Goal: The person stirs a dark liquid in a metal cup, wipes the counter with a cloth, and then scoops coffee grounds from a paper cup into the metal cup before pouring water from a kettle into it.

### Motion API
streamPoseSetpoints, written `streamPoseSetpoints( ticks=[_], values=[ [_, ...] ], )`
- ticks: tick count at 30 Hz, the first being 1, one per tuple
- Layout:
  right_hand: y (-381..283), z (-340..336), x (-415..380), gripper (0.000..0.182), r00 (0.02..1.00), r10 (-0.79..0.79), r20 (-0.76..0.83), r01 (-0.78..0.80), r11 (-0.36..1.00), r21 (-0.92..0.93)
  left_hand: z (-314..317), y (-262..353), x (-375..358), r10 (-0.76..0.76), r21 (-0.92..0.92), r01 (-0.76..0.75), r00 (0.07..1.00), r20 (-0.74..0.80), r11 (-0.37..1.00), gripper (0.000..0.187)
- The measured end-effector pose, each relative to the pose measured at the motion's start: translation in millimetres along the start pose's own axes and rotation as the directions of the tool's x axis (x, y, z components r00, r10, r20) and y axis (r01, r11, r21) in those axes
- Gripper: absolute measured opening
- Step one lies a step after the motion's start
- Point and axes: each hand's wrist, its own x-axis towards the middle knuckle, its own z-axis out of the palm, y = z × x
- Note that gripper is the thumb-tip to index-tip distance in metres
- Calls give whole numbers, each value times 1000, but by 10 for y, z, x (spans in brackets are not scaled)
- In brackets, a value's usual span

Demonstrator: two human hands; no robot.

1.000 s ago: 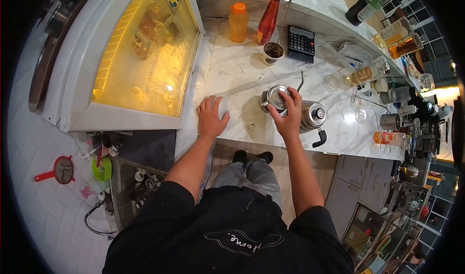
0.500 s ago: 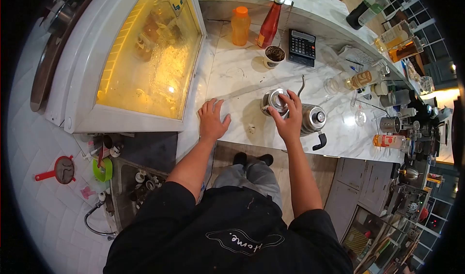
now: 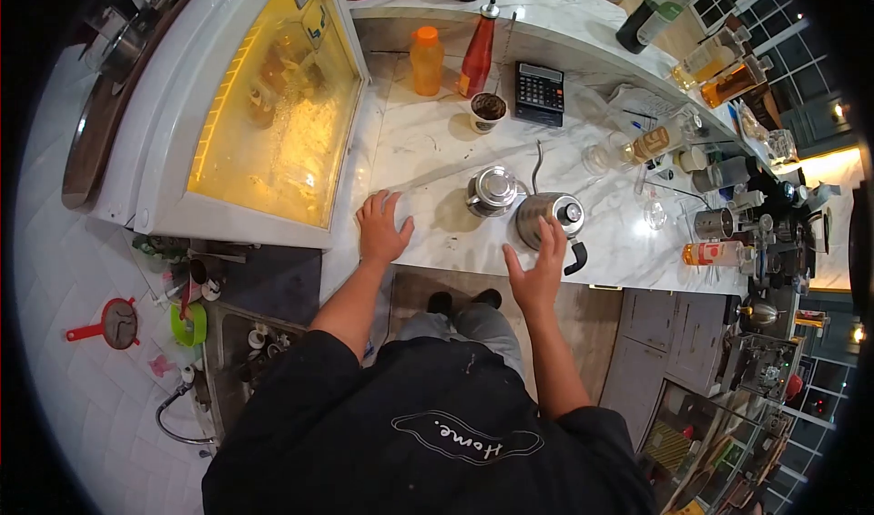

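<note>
My left hand (image 3: 381, 227) lies flat on the marble counter (image 3: 428, 142) near its front edge, fingers spread, holding nothing. My right hand (image 3: 537, 267) hovers open over the counter's front edge, just below a steel gooseneck kettle (image 3: 552, 214) with a black handle. A small steel lidded pot (image 3: 492, 191) stands left of the kettle, between my two hands and apart from both.
A lit glass display case (image 3: 264, 114) stands at the left. At the back are an orange bottle (image 3: 425, 61), a red sauce bottle (image 3: 477, 52), a cup of dark grounds (image 3: 488, 110) and a calculator (image 3: 539, 93). Jars, bottles and steel cups crowd the right end.
My right hand has let go of the small steel pot's lid and pulled back toward me, now open near the kettle. My left hand stays flat on the counter.
</note>
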Motion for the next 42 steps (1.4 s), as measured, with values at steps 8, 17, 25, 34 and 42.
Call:
streamPoseSetpoints(
  ticks=[8,17,25,34,42],
  values=[
    [696,-485,-68,76,980,175,-95,-189,965,-181,189,363,35,-211,-301,172,972,-103,938,63],
    [991,-430,271,67,914,378,151,-392,916,80,-523,1662,772,63,-228,-16,977,202,973,71],
    [1273,-442,638,65,930,299,214,-337,925,175,-347,1841,766,59,-130,-36,981,182,991,76],
    [1606,-464,1010,63,950,200,242,-256,940,227,-320,2013,708,-77,-45,85,985,153,995,84],
    [1661,-627,1185,56,996,34,81,-43,993,113,-30,1921,211,-328,-272,290,939,-105,918,107]
  ],
)
